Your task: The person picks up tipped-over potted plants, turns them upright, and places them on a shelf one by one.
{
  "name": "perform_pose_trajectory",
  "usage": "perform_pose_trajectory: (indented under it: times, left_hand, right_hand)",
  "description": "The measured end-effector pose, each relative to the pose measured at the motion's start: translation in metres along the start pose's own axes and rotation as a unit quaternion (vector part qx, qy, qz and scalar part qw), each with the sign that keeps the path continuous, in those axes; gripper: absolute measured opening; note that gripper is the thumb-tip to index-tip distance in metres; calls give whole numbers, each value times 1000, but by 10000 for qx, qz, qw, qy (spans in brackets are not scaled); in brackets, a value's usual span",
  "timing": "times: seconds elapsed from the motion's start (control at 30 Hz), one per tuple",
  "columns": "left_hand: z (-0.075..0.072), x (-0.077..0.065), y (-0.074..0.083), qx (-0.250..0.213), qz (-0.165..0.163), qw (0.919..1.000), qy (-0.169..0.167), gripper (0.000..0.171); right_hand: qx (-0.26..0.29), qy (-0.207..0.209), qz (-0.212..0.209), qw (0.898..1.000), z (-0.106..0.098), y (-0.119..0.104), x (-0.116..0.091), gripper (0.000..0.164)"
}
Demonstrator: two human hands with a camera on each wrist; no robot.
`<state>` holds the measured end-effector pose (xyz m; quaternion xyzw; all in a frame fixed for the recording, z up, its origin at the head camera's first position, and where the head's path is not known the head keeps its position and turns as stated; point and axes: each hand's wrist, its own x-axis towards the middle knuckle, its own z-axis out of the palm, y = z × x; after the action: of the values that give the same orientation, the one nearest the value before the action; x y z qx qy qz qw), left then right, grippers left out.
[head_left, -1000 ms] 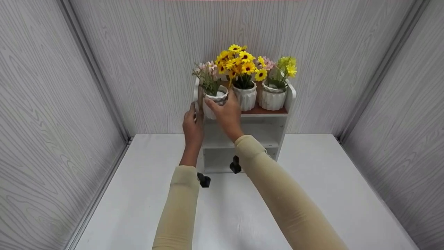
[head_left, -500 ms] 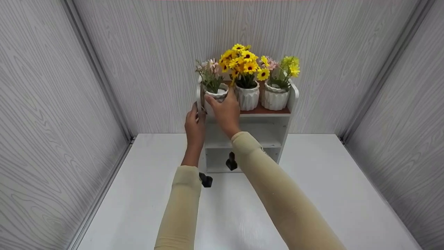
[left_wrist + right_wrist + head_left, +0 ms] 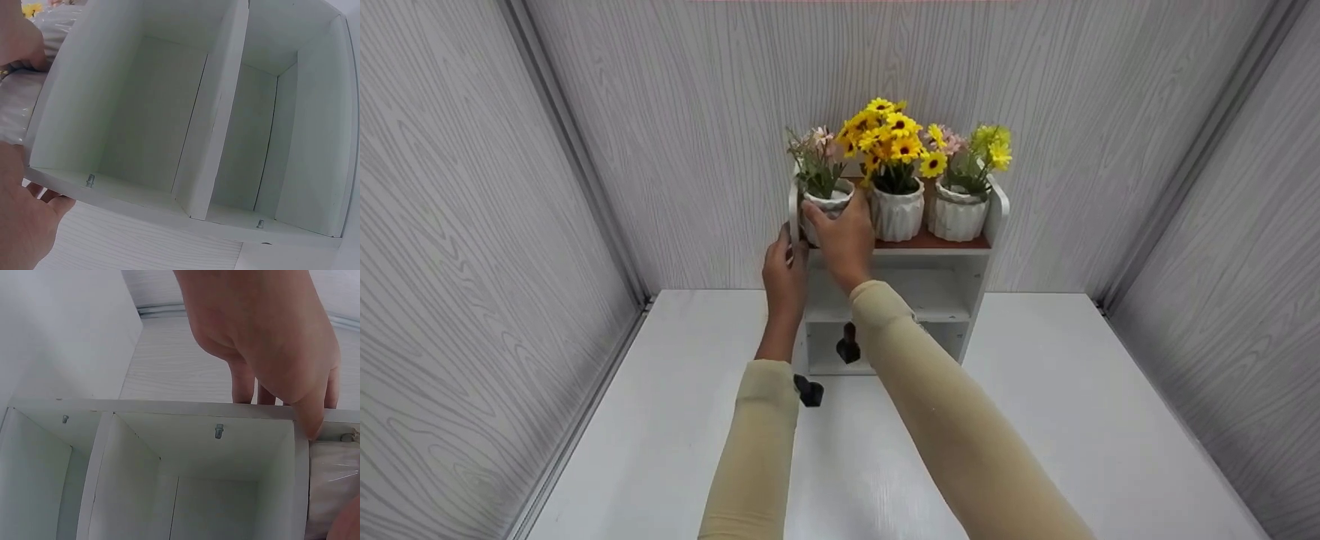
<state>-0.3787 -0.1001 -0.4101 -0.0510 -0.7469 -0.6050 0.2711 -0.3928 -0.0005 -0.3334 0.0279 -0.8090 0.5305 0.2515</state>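
A white ribbed flower pot [image 3: 838,199] with pale pink flowers stands at the left end of the white shelf unit [image 3: 896,253]. My right hand [image 3: 844,238] grips this pot from the front, thumb at its left side and fingers round its right. My left hand [image 3: 786,274] holds the unit's left side panel. In the right wrist view, the thumb of the left hand [image 3: 264,337] hooks over the front edge while its other fingers lie along the outside. Beside the gripped pot stands a pot of yellow flowers [image 3: 897,214]; farther right is a pot with pink and yellow-green flowers [image 3: 958,214].
The unit has a reddish-brown top board [image 3: 930,239] and open compartments below, with small metal pegs [image 3: 90,180] inside. It stands on a white table [image 3: 1035,390] near the back wall [image 3: 697,150]. Grey wood-grain walls enclose both sides.
The left pot, held by my right hand, has moved slightly back and straightened onto the top board. My left hand stays at the side panel. The whole view has shifted a little.
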Motion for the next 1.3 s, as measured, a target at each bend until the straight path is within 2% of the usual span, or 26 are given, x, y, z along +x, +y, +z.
perform_pose_trajectory:
  times: [0.23, 0.43, 0.63, 0.87, 1.17, 1.3]
  left_hand:
    - [1, -1, 0, 12, 48, 10000, 34, 54]
    - [0, 0, 0, -1, 131, 9999, 7, 55]
    - [-1, -1, 0, 10, 149, 9999, 62, 53]
    - [-1, -1, 0, 11, 114, 9999, 31, 53]
    - [1, -2, -2, -101, -11, 9999, 24, 56]
    - [1, -2, -1, -170, -112, 9997, 101, 56]
  right_hand:
    - [33, 77, -14, 10000, 5, 1, 3, 83]
    - [254, -64, 2, 9997, 5, 2, 3, 87]
    - [478, -101, -180, 9986, 4, 8, -1, 86]
    - [488, -106, -143, 9987, -1, 8, -5, 94]
    - [464, -122, -81, 9988, -15, 8, -23, 94]
    - [453, -245, -311, 9982, -25, 10, -37, 89]
